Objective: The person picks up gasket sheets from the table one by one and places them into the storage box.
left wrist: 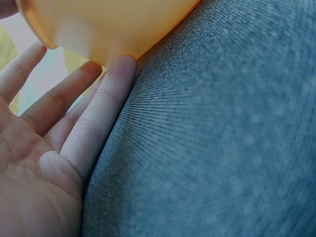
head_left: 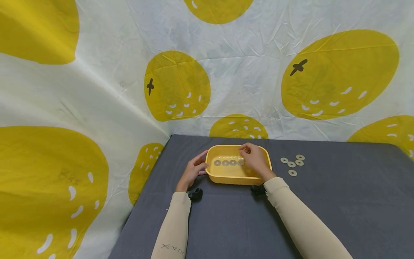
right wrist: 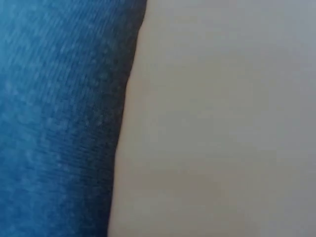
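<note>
A yellow plastic tray (head_left: pixel 237 180) stands on the cloth-covered table. Inside it, several flat metal washers (head_left: pixel 225 163) lie in a row; the rightmost is partly covered by my right hand. At the tray's left end, my left hand (head_left: pixel 191 171) touches the outer wall with extended fingers, its thumb at the rim. The left wrist view shows those fingertips against the yellow wall (left wrist: pixel 123 29). Over the tray's right half is my right hand (head_left: pixel 253 158), fingers bent and tips close together. Whether anything is between those tips cannot be made out. Only sleeve and cloth fill the right wrist view.
Right of the tray, several more washers (head_left: pixel 291 164) lie loosely grouped on the dark grey tablecloth (head_left: pixel 339 201). A white curtain with yellow fruit shapes (head_left: pixel 245 82) hangs behind the table and along its left side.
</note>
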Action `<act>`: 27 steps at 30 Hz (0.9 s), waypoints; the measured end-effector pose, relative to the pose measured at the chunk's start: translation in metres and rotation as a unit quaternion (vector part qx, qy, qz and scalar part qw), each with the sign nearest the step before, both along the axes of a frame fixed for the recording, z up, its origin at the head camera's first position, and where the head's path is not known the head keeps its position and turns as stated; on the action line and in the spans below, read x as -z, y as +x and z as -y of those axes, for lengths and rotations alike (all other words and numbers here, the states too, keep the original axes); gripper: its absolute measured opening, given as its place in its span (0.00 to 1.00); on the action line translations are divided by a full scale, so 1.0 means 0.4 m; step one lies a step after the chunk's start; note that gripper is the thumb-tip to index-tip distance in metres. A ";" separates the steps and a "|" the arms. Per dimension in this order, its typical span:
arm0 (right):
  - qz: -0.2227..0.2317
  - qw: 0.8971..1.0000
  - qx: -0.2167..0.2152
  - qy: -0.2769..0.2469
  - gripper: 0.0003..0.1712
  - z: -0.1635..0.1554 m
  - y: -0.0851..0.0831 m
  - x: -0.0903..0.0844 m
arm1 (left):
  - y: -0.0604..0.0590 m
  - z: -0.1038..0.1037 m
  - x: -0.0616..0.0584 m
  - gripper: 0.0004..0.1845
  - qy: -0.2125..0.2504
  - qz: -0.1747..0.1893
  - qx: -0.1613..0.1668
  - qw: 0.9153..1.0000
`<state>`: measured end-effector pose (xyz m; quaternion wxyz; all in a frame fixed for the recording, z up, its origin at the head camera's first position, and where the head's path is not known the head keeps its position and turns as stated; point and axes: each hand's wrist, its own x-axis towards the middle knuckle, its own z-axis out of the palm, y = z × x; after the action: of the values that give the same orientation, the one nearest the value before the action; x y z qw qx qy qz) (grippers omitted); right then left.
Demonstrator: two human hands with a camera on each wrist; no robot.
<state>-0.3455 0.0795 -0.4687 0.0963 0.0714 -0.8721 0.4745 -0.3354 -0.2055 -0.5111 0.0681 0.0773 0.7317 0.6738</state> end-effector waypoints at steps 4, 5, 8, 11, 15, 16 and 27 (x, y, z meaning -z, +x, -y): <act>-0.104 0.992 0.005 -0.069 0.09 -0.015 0.039 -0.008 | 0.002 0.002 0.007 0.32 -0.003 0.003 0.002 1.000; -0.120 0.990 0.013 -0.074 0.09 -0.024 0.049 -0.011 | 0.002 0.003 0.009 0.32 -0.004 0.003 0.004 1.000; -0.136 0.987 0.033 -0.080 0.08 -0.069 0.074 -0.024 | 0.001 0.003 0.011 0.32 -0.004 0.001 0.007 1.000; -0.102 0.992 0.053 -0.061 0.09 -0.141 0.083 -0.034 | -0.001 0.004 0.009 0.32 -0.001 -0.005 0.007 1.000; -0.025 0.998 0.054 0.004 0.13 -0.258 0.094 -0.034 | -0.002 0.004 0.008 0.32 -0.003 -0.006 0.002 1.000; -0.010 0.999 0.047 0.023 0.14 -0.286 0.099 -0.033 | -0.002 0.003 0.008 0.32 -0.005 -0.005 0.001 1.000; 0.059 0.984 -0.034 0.164 0.17 -0.461 0.126 0.005 | 0.000 0.005 -0.001 0.32 -0.003 0.002 0.004 1.000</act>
<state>-0.2949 0.2639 -0.4708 0.0154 0.0880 -0.9392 0.3317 -0.3356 -0.2073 -0.5108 0.0727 0.0786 0.7331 0.6716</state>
